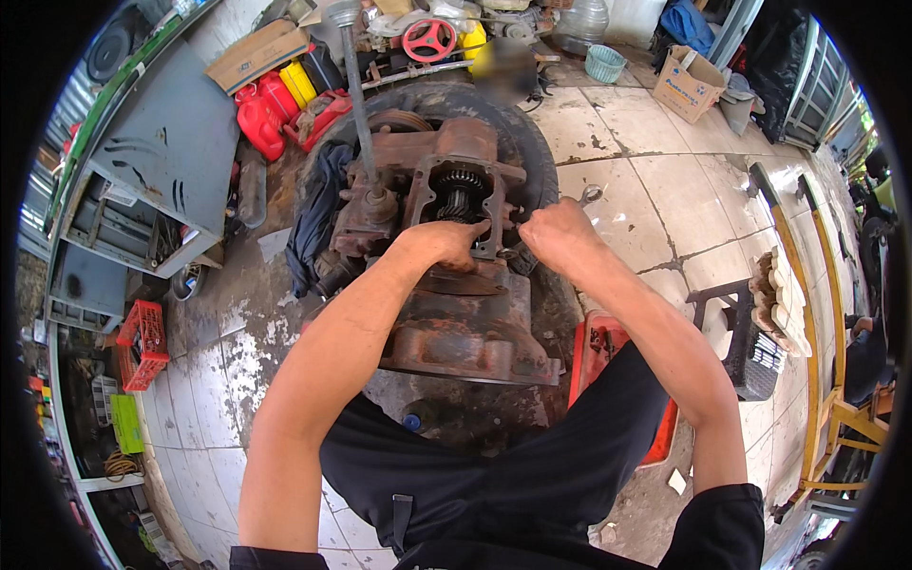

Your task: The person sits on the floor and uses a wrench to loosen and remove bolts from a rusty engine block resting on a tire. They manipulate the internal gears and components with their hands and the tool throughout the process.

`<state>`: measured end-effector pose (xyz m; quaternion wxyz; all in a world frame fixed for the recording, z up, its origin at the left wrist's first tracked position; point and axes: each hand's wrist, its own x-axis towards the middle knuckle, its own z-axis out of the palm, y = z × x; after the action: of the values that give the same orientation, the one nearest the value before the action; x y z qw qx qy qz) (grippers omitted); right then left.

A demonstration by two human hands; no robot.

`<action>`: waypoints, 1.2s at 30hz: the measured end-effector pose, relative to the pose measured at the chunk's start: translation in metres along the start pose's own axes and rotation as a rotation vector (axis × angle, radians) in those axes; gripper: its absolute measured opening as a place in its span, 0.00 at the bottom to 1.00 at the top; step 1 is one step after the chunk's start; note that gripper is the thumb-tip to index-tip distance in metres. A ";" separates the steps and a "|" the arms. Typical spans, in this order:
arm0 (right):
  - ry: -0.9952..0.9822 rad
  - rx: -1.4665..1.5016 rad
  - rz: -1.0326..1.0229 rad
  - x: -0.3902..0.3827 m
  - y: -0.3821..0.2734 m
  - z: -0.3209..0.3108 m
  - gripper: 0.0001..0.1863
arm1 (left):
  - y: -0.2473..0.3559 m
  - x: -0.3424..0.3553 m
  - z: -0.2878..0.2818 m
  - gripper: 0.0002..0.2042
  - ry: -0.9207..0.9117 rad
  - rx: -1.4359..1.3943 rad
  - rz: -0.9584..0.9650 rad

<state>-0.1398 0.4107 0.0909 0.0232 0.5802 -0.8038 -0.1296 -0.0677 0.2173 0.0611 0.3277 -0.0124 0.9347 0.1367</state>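
A rusty gearbox housing [465, 142] lies in front of me, its top opening showing dark toothed gears [458, 185]. My left hand [446, 245] grips the near edge of that opening, thumb and fingers apart around the rim. My right hand [559, 237] is closed in a fist just right of the housing. A wrench's ring end [592, 194] sticks out above this fist; the rest of the wrench is hidden. A long gear lever [359, 104] rises from the housing's left part. Below my hands is the wide bell-shaped end [465, 347] of the casing.
The housing rests on a large tyre [541, 152]. Dark cloth [318, 218] hangs at its left. A red tray [594, 351] lies by my right knee, beside a black step stool [731, 332]. Red jerrycans [261, 119] and a grey metal cabinet [166, 123] stand at the left.
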 end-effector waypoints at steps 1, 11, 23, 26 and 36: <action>-0.002 0.029 0.007 0.001 0.003 0.005 0.07 | 0.001 0.000 0.000 0.47 0.001 0.004 0.002; -0.167 0.409 0.109 -0.035 0.059 0.019 0.12 | 0.012 -0.010 -0.011 0.46 -0.084 -0.028 -0.026; -0.141 0.267 0.053 -0.007 0.035 0.013 0.09 | 0.010 -0.008 -0.008 0.46 -0.008 0.006 0.023; -0.133 0.220 0.048 -0.007 0.029 0.010 0.09 | 0.002 -0.005 -0.003 0.47 0.023 0.000 0.068; 0.075 0.236 0.090 -0.021 0.019 0.043 0.08 | 0.015 -0.017 -0.012 0.44 -0.038 -0.031 0.032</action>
<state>-0.1592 0.4438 0.0559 -0.0095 0.5466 -0.8373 -0.0112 -0.0635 0.2270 0.0840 0.3429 0.0000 0.9262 0.1566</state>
